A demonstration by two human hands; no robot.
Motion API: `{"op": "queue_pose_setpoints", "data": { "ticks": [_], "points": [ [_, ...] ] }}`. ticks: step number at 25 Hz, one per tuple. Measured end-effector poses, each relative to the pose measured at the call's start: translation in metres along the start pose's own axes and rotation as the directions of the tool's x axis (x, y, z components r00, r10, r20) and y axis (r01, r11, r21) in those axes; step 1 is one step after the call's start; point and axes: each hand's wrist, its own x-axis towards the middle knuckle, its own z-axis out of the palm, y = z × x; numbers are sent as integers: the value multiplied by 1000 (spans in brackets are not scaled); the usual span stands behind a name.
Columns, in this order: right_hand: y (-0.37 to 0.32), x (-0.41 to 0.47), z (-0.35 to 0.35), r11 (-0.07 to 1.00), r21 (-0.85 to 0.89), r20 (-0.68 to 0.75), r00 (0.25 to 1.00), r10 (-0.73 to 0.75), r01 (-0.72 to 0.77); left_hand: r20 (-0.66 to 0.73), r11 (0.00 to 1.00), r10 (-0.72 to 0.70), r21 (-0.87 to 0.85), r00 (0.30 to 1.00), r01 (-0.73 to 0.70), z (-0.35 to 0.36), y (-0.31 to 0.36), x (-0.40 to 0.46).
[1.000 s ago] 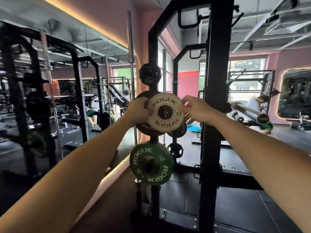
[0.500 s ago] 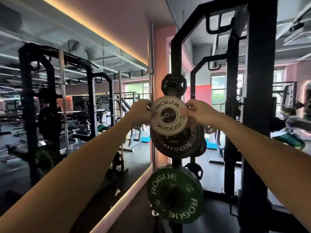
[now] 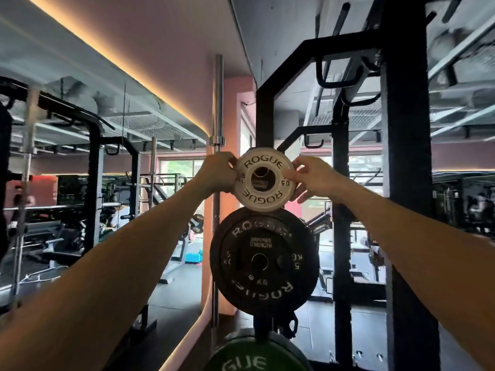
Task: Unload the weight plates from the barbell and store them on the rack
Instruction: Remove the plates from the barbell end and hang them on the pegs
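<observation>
Both hands (image 3: 218,172) (image 3: 312,180) gripping white plate (image 3: 263,180)

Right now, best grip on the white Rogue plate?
Pinch the white plate at opposite rim edges, left hand and right hand coming from each side: it faces you upright, a thin disc, with the black plate crowding below.

Small plate (image 3: 264,179) sits against rack upright (image 3: 263,113), left hand (image 3: 218,172) at its left edge, right hand (image 3: 312,178) at its right. Directly below: larger plate (image 3: 263,266); lowest plate (image 3: 257,357) beneath.
</observation>
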Motion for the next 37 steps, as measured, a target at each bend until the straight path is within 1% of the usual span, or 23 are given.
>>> {"op": "queue_pose_setpoints", "data": {
  "ticks": [5, 9, 12, 16, 19, 21, 22, 25, 26, 30, 33, 35, 37],
  "points": [
    [23, 84, 11, 999, -51, -47, 999, -14, 12, -27, 996, 54, -68, 998, -56, 26, -42, 78],
    [42, 145, 17, 998, -60, -77, 997, -16, 12, -45, 994, 101, -43, 994, -103, 44, -66, 136],
    [55, 187, 18, 996, -90, -106, 994, -33, 24, -65, 988, 115, -99, 991, -121, 59, -84, 181],
    [81, 229, 28, 996, -88, -128, 992, 1, -12, -35, 989, 147, -15, 989, -148, 85, -109, 229],
    [106, 252, 36, 998, -56, -168, 985, 22, -32, -38, 987, 155, -28, 987, -156, 112, -128, 252],
    [122, 269, 35, 997, -67, -194, 980, 35, -48, -63, 985, 172, -20, 983, -174, 129, -138, 267],
    [130, 276, 35, 992, -105, -197, 979, 43, -64, -94, 984, 177, -14, 980, -179, 137, -143, 274],
    [153, 296, 39, 951, -290, -242, 970, 35, -106, -205, 988, 155, 21, 966, -154, 161, -157, 296],
    [160, 303, 41, 942, -316, -261, 965, 33, -118, -221, 989, 146, 40, 964, -141, 170, -159, 302],
    [169, 319, 38, 936, -337, -273, 962, 6, -102, -233, 978, 194, 117, 953, -171, 183, -159, 318],
    [168, 317, 47, 935, -329, -338, 941, 16, -134, -219, 976, 212, 93, 953, -195, 183, -159, 312],
    [169, 307, 53, 894, -412, -369, 929, 11, -175, -192, 979, 205, 45, 960, -200, 191, -164, 300],
    [172, 289, 53, 830, -527, -314, 949, 12, -184, -175, 978, 195, -36, 965, -204, 204, -174, 279]
  ]
}}
